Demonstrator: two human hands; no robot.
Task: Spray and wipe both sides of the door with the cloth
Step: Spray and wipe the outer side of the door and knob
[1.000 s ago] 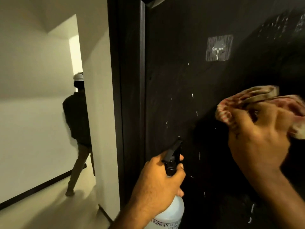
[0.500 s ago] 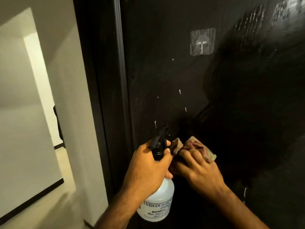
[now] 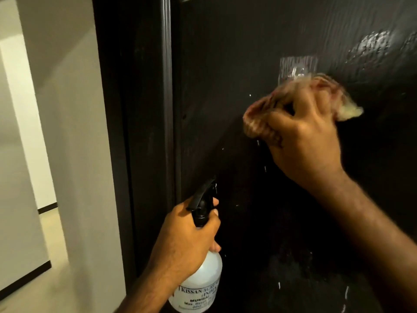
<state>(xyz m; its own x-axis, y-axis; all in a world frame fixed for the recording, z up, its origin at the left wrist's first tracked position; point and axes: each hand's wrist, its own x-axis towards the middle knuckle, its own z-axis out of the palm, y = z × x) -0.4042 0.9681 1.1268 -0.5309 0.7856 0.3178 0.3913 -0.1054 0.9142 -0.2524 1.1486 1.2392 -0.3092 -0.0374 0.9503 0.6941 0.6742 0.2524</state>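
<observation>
Right hand (image 3: 304, 141) scrubs the dark door (image 3: 225, 64) with the cloth (image 3: 266, 116), just under the adhesive hook (image 3: 297, 68).

One door, one cloth, one spray bottle (image 3: 198, 288), one hook, two hands. The right hand's fingers are bunched tight around the blurred reddish cloth, pressed on the door below the hook; half a second ago it was low, beside the bottle. The left hand (image 3: 187, 240), well below and left of the hook, grips the bottle's black trigger neck. Label reads "KISSAN AGRI… INDIA… MUMBAI". White droplets dot the door beneath the hook.
</observation>
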